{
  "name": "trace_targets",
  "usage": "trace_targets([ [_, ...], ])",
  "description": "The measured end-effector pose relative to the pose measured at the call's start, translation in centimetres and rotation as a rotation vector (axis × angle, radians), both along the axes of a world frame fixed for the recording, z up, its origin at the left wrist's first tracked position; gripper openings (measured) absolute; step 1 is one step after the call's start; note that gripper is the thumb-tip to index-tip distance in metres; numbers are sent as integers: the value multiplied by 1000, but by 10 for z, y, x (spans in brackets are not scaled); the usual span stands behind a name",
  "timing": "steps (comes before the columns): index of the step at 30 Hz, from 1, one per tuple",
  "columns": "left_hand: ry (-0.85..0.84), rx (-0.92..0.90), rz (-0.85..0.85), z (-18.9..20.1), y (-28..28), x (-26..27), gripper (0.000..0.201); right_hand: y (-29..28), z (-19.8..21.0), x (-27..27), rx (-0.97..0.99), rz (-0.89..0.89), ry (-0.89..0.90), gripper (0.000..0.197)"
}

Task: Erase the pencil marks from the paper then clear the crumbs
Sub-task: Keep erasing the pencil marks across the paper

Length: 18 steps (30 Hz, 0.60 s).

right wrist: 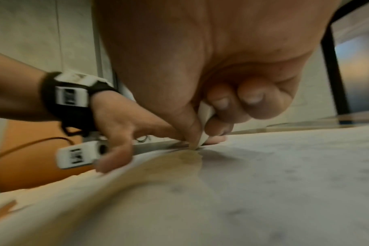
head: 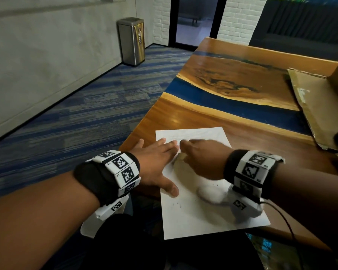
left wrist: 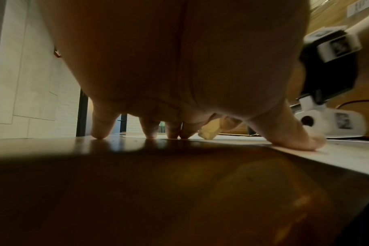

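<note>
Both forearms reach over the table's near edge. Flat left hand pins the paper; right hand pinches an eraser there. Hard rubbing could buckle or tear the sheet.

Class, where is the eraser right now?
In the right wrist view the eraser is pinched in the right hand, its tip on the paper beside the left hand.
</note>
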<state>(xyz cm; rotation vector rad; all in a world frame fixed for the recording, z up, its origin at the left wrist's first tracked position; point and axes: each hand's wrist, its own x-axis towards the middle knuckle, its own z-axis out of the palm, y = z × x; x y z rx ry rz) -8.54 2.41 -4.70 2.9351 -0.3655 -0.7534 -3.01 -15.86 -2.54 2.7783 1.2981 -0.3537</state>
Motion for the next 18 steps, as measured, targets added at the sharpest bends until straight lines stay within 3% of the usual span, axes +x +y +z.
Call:
trace_targets([
  [3,17,-56,43,3,0,0,134,6,-3,-19,-1,140,105,39],
  [7,-22,-14,17,0,0,2,138,7,1,6,1,-78,14,32],
  [12,-24,-73,64,0,2,0,140,18,-5,-16,-11,66,122,52],
  [15,-35,-14,24,-2,2,2,140,13,3,5,-29,-93,47,38],
  [18,-25,-39,33,-2,4,3,140,12,7,-1,-23,-16,63,36],
])
